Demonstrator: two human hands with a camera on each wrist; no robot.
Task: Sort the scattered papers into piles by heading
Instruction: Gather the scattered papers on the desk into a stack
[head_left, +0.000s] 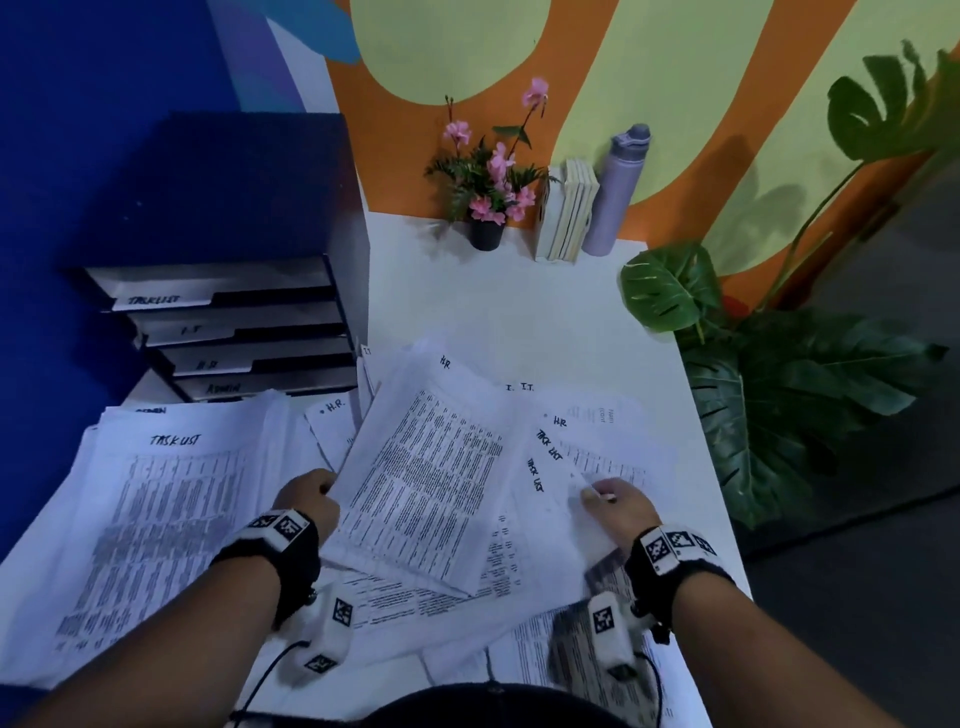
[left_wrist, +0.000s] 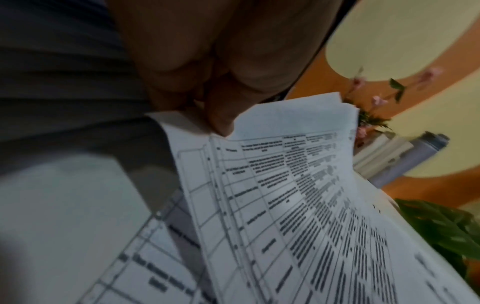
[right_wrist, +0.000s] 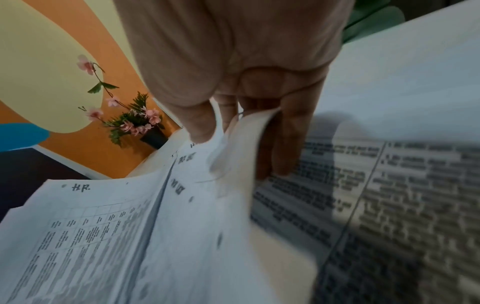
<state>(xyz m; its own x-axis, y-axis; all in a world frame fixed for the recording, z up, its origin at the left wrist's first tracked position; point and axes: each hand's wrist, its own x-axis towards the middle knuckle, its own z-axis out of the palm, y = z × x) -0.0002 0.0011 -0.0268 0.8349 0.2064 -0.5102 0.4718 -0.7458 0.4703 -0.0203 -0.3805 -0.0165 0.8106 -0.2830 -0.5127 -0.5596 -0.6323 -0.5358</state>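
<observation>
Printed sheets lie scattered over the white desk (head_left: 519, 301). A sheaf headed "H.R." (head_left: 426, 467) is lifted at its left edge by my left hand (head_left: 311, 493), which pinches the sheaf (left_wrist: 285, 185) between thumb and fingers. My right hand (head_left: 615, 501) pinches the edge of a sheet headed "TASK LIST" (head_left: 545, 499); that sheet (right_wrist: 233, 164) curls up between thumb and fingers. A pile headed "TASK LIST" (head_left: 156, 519) lies at the left. More sheets marked "H.R." (head_left: 560, 422) and "I.T." (head_left: 525, 387) lie beyond.
A dark tray stack (head_left: 234, 332) with tabs TASK LIST, I.T., H.R., ADMIN stands at the left. A flower pot (head_left: 485, 234), books (head_left: 569, 213) and a lilac bottle (head_left: 615, 192) line the back wall. A large leafy plant (head_left: 779, 374) crowds the desk's right edge.
</observation>
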